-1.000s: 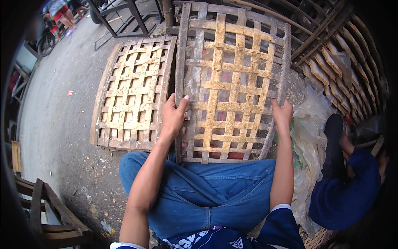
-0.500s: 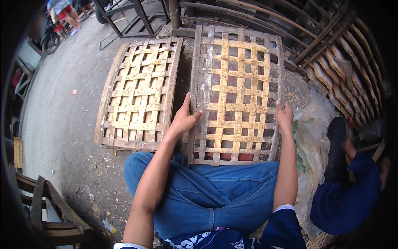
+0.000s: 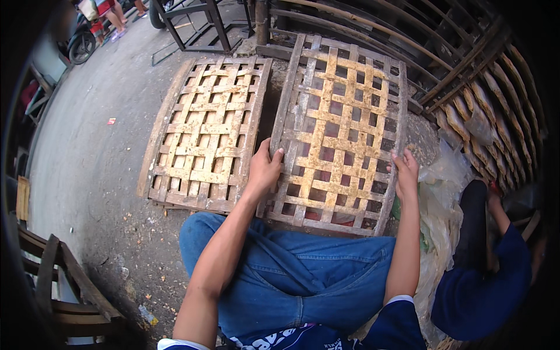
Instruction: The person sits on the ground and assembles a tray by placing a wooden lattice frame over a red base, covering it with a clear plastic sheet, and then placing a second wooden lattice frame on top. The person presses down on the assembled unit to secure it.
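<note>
In front of my crossed legs lies a wood-framed woven bamboo tray (image 3: 344,140), with open squares between its yellowish, stained slats. My left hand (image 3: 265,170) grips its left rail, thumb on top. On the opposite rail, my right hand (image 3: 405,175) holds the edge with its fingers curled over it. Something reddish shows dimly through the lattice; what it is I cannot make out. A second woven bamboo tray (image 3: 207,128) rests just to the left, apparently on top of another frame.
Crumpled clear plastic sheeting (image 3: 440,204) lies to the right, beside a seated person in dark blue (image 3: 484,291). Slatted racks with pale flat sheets (image 3: 490,122) stand at the far right. A wooden frame (image 3: 70,286) is at lower left, a black metal frame (image 3: 201,26) at the back.
The tray between my hands has turned slightly clockwise, its far end shifting right. Both hands have kept their hold. The whole view has shifted a little.
</note>
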{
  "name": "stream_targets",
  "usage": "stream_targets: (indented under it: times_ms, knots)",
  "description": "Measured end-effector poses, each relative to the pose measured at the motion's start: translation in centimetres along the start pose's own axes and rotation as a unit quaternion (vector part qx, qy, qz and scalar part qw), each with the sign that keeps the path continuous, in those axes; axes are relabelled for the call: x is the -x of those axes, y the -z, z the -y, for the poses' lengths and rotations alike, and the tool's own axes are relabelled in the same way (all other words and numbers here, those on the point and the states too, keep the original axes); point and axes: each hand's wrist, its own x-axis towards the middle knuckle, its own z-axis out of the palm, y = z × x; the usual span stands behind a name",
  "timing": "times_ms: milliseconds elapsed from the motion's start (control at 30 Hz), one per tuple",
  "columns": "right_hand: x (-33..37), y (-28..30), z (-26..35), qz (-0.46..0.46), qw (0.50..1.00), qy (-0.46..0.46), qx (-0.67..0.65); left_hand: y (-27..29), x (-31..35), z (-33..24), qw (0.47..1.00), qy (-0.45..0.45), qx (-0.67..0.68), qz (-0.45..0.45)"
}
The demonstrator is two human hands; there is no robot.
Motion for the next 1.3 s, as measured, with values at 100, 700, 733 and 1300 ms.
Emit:
stream_targets:
  times_ms: [100,700,733,1300]
  knots:
    - [0.7,0.2,-0.3,0.027,0.998,-0.030,0.055,0.4,0.6,0.3,0.997,-0.025,-0.006,-0.068]
    - [-0.1,0.6,-4.2,-0.093,0.984,-0.065,0.134,-0.9,0.4,-1.0,0.997,0.000,-0.058,0.055]
    - [0.0,0.1,-4.1,-0.094,0.987,-0.057,0.116,-0.6,0.2,-0.3,0.996,-0.018,-0.064,0.054]
    - [0.9,0.9,-3.7,-0.031,0.978,-0.022,0.206,0.4,0.1,-1.5,0.973,-0.170,-0.113,0.106]
